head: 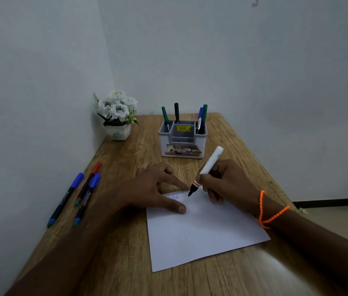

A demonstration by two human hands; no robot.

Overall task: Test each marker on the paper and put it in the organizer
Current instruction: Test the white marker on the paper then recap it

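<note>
A white sheet of paper [203,229] lies on the wooden table. My right hand [226,180] grips a white marker [208,165] with a black tip, uncapped, its tip touching the paper's far edge beside faint scribbles. My left hand [153,189] lies flat with fingers spread, pressing down the paper's far left corner. The grey organizer [182,144] stands behind the hands with several markers upright in its outer compartments. Three capped markers lie at the table's left edge: a blue-capped one [66,198], a red-capped one [88,182] and another blue-capped one [87,197].
A white pot of white flowers [116,116] stands in the far left corner against the wall. Walls close the table [115,263] in on the left and the back. An orange cord bracelet [272,212] circles my right wrist.
</note>
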